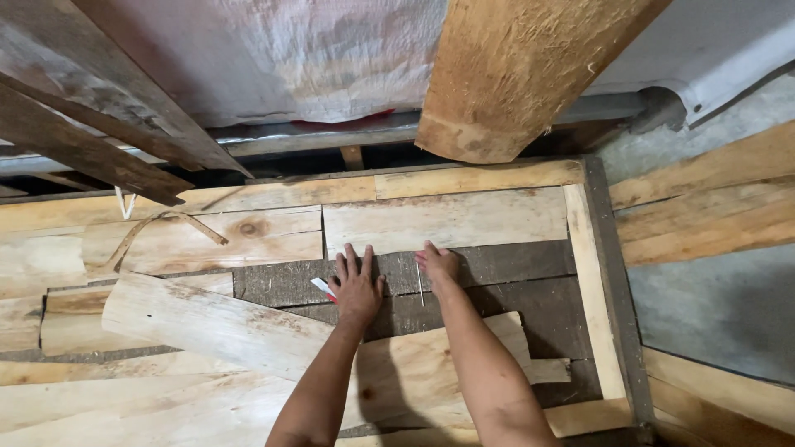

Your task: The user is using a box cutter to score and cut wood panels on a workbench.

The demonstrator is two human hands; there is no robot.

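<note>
My left hand [357,285] lies flat, fingers spread, on a dark rough board [497,265], its fingertips touching the lower edge of a pale wooden plank [447,219]. A small white and red object [323,287] lies just under its left side. My right hand [437,263] rests next to it with fingers curled against the same plank edge. A thin nail [420,285] lies on the dark board between my hands. Both forearms cross a loose pale plank [248,327] nearer to me.
A wooden frame edge [598,290] runs along the right side. Several loose pale boards lie at the left and bottom. A thick timber [513,74] leans in from the top, dark planks [99,124] from the upper left. Grey floor [712,306] and more boards [712,199] are at right.
</note>
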